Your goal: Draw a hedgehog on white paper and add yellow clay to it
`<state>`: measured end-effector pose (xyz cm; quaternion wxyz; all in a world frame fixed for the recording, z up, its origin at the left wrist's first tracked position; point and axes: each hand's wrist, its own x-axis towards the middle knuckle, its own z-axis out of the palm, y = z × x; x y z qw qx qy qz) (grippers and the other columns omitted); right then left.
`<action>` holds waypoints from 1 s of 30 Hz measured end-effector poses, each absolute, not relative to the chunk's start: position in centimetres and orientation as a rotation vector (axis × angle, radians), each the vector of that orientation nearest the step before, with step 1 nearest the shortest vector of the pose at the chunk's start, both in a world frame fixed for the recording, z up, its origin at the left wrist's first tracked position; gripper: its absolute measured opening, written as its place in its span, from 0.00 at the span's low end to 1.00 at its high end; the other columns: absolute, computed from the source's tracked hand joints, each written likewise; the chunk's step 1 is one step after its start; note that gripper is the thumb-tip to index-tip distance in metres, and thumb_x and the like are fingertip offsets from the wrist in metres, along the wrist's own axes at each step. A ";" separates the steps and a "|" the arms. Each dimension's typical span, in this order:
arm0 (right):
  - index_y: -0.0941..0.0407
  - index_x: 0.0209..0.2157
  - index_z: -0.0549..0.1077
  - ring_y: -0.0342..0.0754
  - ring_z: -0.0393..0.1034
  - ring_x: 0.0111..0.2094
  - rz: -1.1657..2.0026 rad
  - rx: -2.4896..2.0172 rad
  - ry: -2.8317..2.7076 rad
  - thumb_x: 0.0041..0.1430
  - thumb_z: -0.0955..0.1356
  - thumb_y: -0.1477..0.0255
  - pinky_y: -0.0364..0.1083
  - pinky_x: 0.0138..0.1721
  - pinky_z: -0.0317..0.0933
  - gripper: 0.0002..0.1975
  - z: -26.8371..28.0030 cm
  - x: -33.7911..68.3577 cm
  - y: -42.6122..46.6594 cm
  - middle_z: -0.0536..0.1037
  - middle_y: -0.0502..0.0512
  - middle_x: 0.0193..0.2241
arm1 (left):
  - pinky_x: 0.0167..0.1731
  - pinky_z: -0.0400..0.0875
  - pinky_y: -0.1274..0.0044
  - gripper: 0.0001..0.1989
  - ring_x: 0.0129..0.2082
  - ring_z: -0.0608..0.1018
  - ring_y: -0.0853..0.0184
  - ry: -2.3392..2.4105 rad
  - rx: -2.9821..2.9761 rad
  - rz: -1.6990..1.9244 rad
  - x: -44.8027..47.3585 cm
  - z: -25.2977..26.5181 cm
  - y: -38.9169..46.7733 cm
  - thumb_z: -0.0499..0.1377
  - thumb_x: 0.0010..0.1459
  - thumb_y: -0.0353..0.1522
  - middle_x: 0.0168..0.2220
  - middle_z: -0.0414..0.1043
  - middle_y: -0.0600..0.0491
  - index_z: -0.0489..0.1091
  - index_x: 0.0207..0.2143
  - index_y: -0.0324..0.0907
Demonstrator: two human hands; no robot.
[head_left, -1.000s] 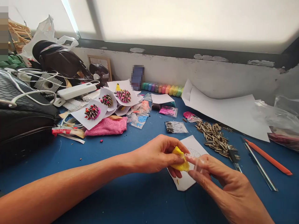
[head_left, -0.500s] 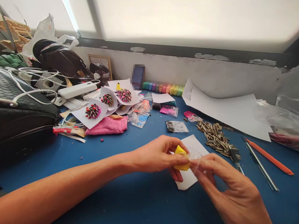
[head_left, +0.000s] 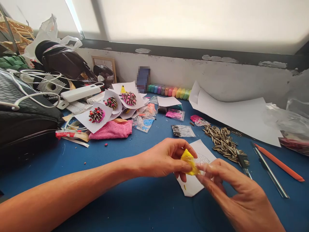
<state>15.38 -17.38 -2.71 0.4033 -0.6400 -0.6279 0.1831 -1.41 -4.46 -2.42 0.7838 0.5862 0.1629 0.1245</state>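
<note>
Between thumb and fingers, my left hand (head_left: 166, 159) pinches a packet of yellow clay (head_left: 187, 161) in a clear plastic wrapper. My right hand (head_left: 234, 187) has its thumb and fingers closed on the packet's clear plastic end (head_left: 204, 168). Both hands are above a white paper (head_left: 193, 186) with a pencil drawing, partly hidden by the hands and packet. A small yellow bit lies on the paper's lower part. Just beyond my right hand are a heap of striped sunflower seeds (head_left: 222, 141) and a dark-handled craft knife (head_left: 243, 164).
Seed-covered clay figures on papers (head_left: 96, 115) stand left of a row of coloured clay packs (head_left: 169, 91). A pink cloth (head_left: 111, 130) lies nearer. At right are an orange tool (head_left: 280, 162), a clear rod (head_left: 271, 172) and a large white sheet (head_left: 236, 112).
The yellow packet has turned and tilted slightly between my hands, and more of its wrapper shows. A yellow bit on the paper is now easier to see.
</note>
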 end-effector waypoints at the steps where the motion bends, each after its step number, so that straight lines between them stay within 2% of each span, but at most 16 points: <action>1: 0.49 0.39 0.80 0.42 0.64 0.23 0.450 -1.617 -1.591 0.61 0.69 0.63 0.41 0.24 0.61 0.08 -2.7 15.3 -17.3 0.69 0.48 0.24 | 0.26 0.68 0.82 0.11 0.24 0.76 0.74 0.350 1.257 0.264 -1.4 -2.5 -4.5 0.64 0.56 0.29 0.31 0.72 0.55 0.66 0.40 0.38; 6: 0.50 0.30 0.75 0.40 0.64 0.22 0.415 -1.556 -1.676 0.63 0.68 0.68 0.40 0.23 0.60 0.07 -2.9 14.9 -17.2 0.71 0.47 0.25 | 0.22 0.66 0.83 0.15 0.20 0.74 0.76 0.379 1.245 0.248 -1.3 -2.7 -4.7 0.68 0.54 0.34 0.28 0.72 0.57 0.67 0.40 0.38; 12: 0.51 0.29 0.72 0.41 0.67 0.24 0.376 -1.509 -1.697 0.61 0.69 0.71 0.40 0.26 0.63 0.06 -2.6 14.7 -17.4 0.72 0.47 0.26 | 0.20 0.65 0.84 0.20 0.19 0.74 0.76 0.351 1.287 0.211 -1.3 -2.3 -4.4 0.69 0.53 0.42 0.29 0.73 0.56 0.68 0.39 0.37; 16: 0.51 0.27 0.72 0.44 0.71 0.29 0.448 -1.514 -1.583 0.59 0.70 0.70 0.40 0.30 0.66 0.07 -2.5 14.7 -17.2 0.75 0.48 0.26 | 0.22 0.66 0.84 0.12 0.20 0.75 0.76 0.281 1.309 0.192 -1.7 -2.1 -3.8 0.64 0.61 0.36 0.30 0.73 0.55 0.69 0.41 0.38; 19: 0.50 0.27 0.76 0.46 0.74 0.33 0.574 -1.496 -1.437 0.58 0.71 0.68 0.40 0.32 0.68 0.05 -2.7 14.7 -16.9 0.78 0.49 0.30 | 0.23 0.67 0.85 0.08 0.20 0.76 0.77 0.248 1.349 0.169 -2.1 -1.9 -3.4 0.60 0.63 0.32 0.29 0.72 0.57 0.69 0.44 0.39; 24: 0.47 0.27 0.80 0.44 0.76 0.31 0.822 -1.376 -1.149 0.52 0.75 0.65 0.39 0.29 0.71 0.03 -2.9 14.7 -16.4 0.79 0.50 0.33 | 0.23 0.66 0.85 0.08 0.19 0.74 0.78 0.259 1.369 0.166 -2.3 -1.3 -3.4 0.59 0.63 0.31 0.29 0.71 0.57 0.68 0.45 0.39; 27: 0.49 0.25 0.79 0.47 0.77 0.32 0.949 -1.379 -1.083 0.51 0.75 0.63 0.42 0.30 0.73 0.07 -2.7 14.9 -16.4 0.79 0.52 0.34 | 0.22 0.66 0.84 0.10 0.18 0.73 0.77 0.295 1.387 0.165 -2.2 -1.1 -3.5 0.59 0.62 0.30 0.27 0.69 0.58 0.68 0.46 0.39; 30: 0.51 0.23 0.79 0.51 0.79 0.35 0.915 -1.417 -1.079 0.49 0.76 0.60 0.45 0.32 0.75 0.10 -2.2 15.4 -16.3 0.81 0.55 0.36 | 0.22 0.66 0.83 0.11 0.20 0.73 0.76 0.399 1.431 0.232 -2.2 -1.0 -3.0 0.57 0.59 0.28 0.27 0.69 0.58 0.67 0.45 0.39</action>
